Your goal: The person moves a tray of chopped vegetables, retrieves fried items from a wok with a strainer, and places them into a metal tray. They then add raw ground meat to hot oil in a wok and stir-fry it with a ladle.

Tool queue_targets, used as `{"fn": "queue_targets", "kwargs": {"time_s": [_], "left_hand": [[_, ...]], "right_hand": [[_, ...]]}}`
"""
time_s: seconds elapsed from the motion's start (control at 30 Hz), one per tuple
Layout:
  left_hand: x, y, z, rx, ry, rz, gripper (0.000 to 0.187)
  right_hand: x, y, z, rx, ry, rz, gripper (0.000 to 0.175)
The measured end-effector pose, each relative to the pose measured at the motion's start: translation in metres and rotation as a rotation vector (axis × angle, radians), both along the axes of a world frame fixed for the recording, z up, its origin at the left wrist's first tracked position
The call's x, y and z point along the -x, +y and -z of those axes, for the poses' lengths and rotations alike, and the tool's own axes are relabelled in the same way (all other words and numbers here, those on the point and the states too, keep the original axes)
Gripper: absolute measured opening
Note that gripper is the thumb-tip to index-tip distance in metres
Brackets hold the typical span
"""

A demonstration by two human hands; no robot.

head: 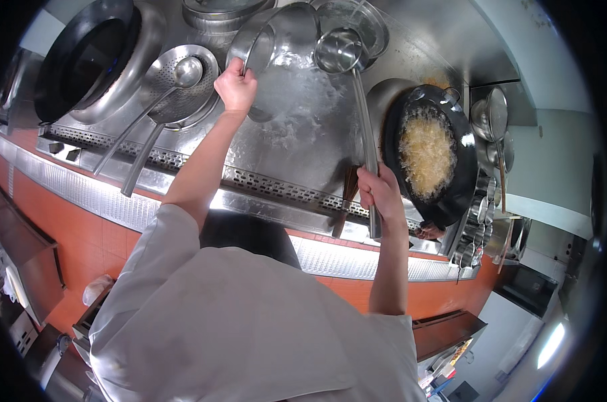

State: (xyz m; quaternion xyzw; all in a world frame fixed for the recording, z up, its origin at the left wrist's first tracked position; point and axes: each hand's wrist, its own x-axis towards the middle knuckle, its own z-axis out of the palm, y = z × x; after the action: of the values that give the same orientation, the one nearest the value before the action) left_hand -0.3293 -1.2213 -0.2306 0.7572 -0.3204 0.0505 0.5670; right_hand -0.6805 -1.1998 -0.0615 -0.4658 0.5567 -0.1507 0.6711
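Observation:
My left hand (237, 85) is closed on the rim of a steel bowl (296, 25), held tilted at the top of the steel cooktop. My right hand (381, 188) grips the long metal handle of a ladle (339, 50), whose bowl is beside the steel bowl, in front of a round metal pan (378, 30). Whitish liquid or foam spreads over the steel surface (303, 100) between my hands. Right of my right hand, a black wok (464, 166) holds bubbling yellowish oil or food (428, 151). A brush (347, 196) lies just left of that hand.
At left, a perforated skimmer (160, 95) with a smaller ladle (188, 72) rests near a large black wok (47, 85). A slotted drain strip (278, 191) runs along the front edge. Strainers (496, 113) and several metal containers (479, 208) line the right side.

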Motion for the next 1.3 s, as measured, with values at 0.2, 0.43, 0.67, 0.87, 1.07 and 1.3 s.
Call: {"fn": "queue_targets", "kwargs": {"time_s": [0.2,0.43,0.67,0.87,1.07,1.3], "left_hand": [[-0.012,0.003,0.035,0.025,-0.005,-0.062,0.021],[-0.007,0.01,0.073,-0.053,0.007,-0.054,0.032],[-0.001,0.013,0.087,-0.138,0.041,-0.073,0.027],[-0.037,-0.004,0.034,-0.237,-0.103,-0.045,0.008],[-0.03,-0.034,-0.051,-0.344,-0.427,0.065,0.008],[0.021,-0.022,-0.118,-0.08,-0.956,0.249,0.018]], "right_hand": [[0.028,0.031,0.002,-0.028,0.075,-0.064,0.013],[0.035,0.078,-0.006,-0.081,0.118,-0.135,0.019],[0.036,0.108,0.007,0.239,0.296,-0.312,0.023],[0.052,0.1,0.028,0.602,0.508,-0.297,0.027],[0.08,0.093,0.059,0.169,0.057,0.051,0.02],[0.126,0.11,0.094,0.0,-0.017,0.177,0.019]]}}
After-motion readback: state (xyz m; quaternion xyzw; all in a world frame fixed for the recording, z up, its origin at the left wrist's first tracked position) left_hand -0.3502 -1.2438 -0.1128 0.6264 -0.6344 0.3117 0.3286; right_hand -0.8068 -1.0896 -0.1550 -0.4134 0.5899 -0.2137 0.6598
